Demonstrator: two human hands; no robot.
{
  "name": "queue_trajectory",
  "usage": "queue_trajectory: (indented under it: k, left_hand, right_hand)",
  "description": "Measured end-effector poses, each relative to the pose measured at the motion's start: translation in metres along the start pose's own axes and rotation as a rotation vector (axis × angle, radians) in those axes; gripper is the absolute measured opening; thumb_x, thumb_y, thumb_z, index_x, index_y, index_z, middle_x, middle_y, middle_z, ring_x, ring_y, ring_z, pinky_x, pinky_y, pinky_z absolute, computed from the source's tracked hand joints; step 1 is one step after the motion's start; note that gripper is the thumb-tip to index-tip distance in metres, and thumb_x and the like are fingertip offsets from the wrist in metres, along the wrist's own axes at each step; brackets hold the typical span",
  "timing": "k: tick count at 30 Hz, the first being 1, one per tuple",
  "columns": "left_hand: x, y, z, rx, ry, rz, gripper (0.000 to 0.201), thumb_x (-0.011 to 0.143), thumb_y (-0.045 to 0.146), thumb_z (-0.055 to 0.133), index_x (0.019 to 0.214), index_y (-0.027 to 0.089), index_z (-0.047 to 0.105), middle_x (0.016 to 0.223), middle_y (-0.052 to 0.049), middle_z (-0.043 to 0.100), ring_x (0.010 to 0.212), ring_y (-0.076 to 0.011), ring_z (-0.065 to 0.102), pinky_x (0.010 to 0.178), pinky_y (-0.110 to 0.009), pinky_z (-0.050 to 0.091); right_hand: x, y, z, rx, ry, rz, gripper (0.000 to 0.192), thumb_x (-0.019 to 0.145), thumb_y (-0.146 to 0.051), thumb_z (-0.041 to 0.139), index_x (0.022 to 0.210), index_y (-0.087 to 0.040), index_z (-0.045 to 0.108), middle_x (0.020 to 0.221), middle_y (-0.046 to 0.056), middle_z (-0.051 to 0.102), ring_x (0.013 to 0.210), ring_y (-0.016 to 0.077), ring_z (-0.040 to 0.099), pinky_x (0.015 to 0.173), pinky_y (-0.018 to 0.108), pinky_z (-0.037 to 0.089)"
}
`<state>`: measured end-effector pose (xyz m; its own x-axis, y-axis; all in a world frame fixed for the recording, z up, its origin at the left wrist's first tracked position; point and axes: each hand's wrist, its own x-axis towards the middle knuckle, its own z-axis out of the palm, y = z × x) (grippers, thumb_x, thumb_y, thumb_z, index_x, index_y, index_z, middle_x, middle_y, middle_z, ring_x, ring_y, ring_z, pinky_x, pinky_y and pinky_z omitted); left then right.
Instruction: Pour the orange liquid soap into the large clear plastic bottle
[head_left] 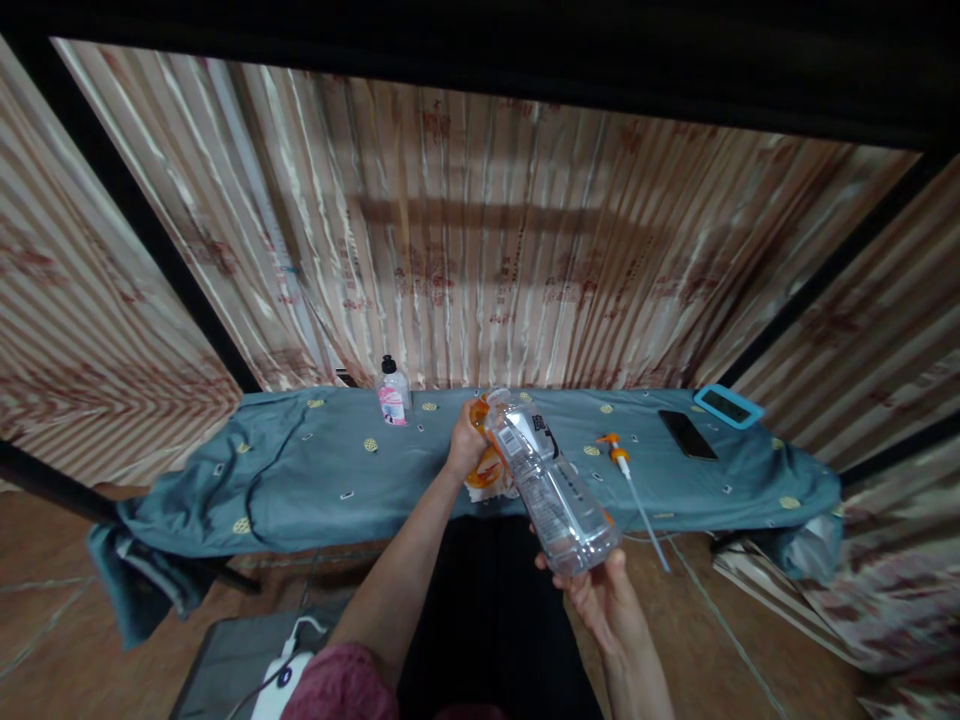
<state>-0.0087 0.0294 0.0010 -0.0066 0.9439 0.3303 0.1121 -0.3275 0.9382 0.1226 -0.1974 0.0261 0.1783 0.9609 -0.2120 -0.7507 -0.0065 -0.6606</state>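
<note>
While right hand (604, 600) pinches clear bottle (559, 500) by base, centre frame, left hand (465, 442) clasps orange container (486, 470) near bottle's mouth; handling seems midway: pump (619, 457) loose on tabletop (300, 510), right of centre, fitted to neither.

A draped table (315, 465) carries a bottle (393, 400), pump (619, 456), phone (688, 436) and blue device (725, 406).
</note>
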Motion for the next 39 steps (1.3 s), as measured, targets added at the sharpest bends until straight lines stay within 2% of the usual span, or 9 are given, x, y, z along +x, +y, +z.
queue_trajectory:
  k: [5, 12, 15, 24, 28, 32, 39]
  left_hand:
    - [0.000, -0.002, 0.001, -0.020, -0.007, -0.003, 0.047, 0.068, 0.035, 0.078, 0.107, 0.020, 0.056, 0.095, -0.005, 0.073, 0.089, -0.0223, 0.070, 0.086, -0.036, 0.055]
    - [0.001, -0.005, 0.003, -0.039, -0.014, 0.001, 0.049, 0.069, 0.036, 0.077, 0.109, 0.019, 0.054, 0.098, -0.007, 0.072, 0.091, -0.0223, 0.070, 0.087, -0.036, 0.055]
    - [0.000, -0.004, 0.002, -0.040, -0.016, 0.007, 0.051, 0.068, 0.037, 0.077, 0.110, 0.018, 0.054, 0.100, -0.008, 0.072, 0.091, -0.0224, 0.069, 0.087, -0.037, 0.055]
    - [0.000, -0.002, 0.001, -0.031, -0.014, 0.001, 0.049, 0.068, 0.038, 0.077, 0.107, 0.019, 0.055, 0.095, -0.006, 0.072, 0.090, -0.0229, 0.069, 0.087, -0.038, 0.054]
    - [0.000, -0.001, 0.002, -0.029, -0.009, -0.007, 0.049, 0.067, 0.035, 0.078, 0.107, 0.019, 0.056, 0.096, -0.006, 0.073, 0.090, -0.0226, 0.070, 0.087, -0.037, 0.055]
    - [-0.001, 0.000, 0.001, -0.022, 0.002, -0.011, 0.048, 0.067, 0.034, 0.079, 0.107, 0.020, 0.056, 0.094, -0.005, 0.073, 0.089, -0.0230, 0.070, 0.088, -0.038, 0.055]
    - [0.000, -0.001, 0.001, -0.033, -0.004, 0.007, 0.048, 0.066, 0.031, 0.079, 0.107, 0.020, 0.056, 0.095, -0.006, 0.074, 0.089, -0.0224, 0.070, 0.087, -0.037, 0.055]
  right_hand:
    - [-0.003, -0.004, 0.005, 0.005, 0.064, 0.036, 0.057, 0.037, -0.053, 0.095, 0.079, -0.021, 0.074, 0.090, 0.015, 0.077, 0.068, 0.0335, 0.074, 0.045, 0.027, 0.058]
    - [-0.003, -0.004, 0.006, -0.008, 0.079, 0.042, 0.060, 0.034, -0.055, 0.095, 0.075, -0.019, 0.071, 0.089, 0.016, 0.077, 0.067, 0.0340, 0.074, 0.044, 0.027, 0.058]
    - [-0.002, -0.003, 0.005, -0.007, 0.074, 0.042, 0.062, 0.035, -0.055, 0.095, 0.079, -0.019, 0.071, 0.091, 0.017, 0.077, 0.068, 0.0342, 0.074, 0.044, 0.026, 0.058]
    - [-0.003, -0.004, 0.007, -0.002, 0.108, 0.055, 0.064, 0.032, -0.055, 0.095, 0.077, -0.018, 0.070, 0.092, 0.018, 0.076, 0.068, 0.0345, 0.074, 0.044, 0.025, 0.058]
    - [-0.002, -0.002, 0.002, -0.005, 0.069, 0.031, 0.062, 0.039, -0.056, 0.094, 0.084, -0.019, 0.071, 0.093, 0.017, 0.076, 0.070, 0.0339, 0.074, 0.046, 0.026, 0.059]
    - [-0.002, -0.002, 0.000, 0.005, 0.058, 0.050, 0.056, 0.038, -0.055, 0.095, 0.074, -0.018, 0.070, 0.095, 0.017, 0.076, 0.070, 0.0342, 0.074, 0.047, 0.027, 0.059]
    - [-0.004, -0.007, 0.012, 0.011, 0.142, 0.057, 0.061, 0.028, -0.052, 0.097, 0.069, -0.017, 0.068, 0.089, 0.018, 0.076, 0.065, 0.0353, 0.073, 0.043, 0.028, 0.058]
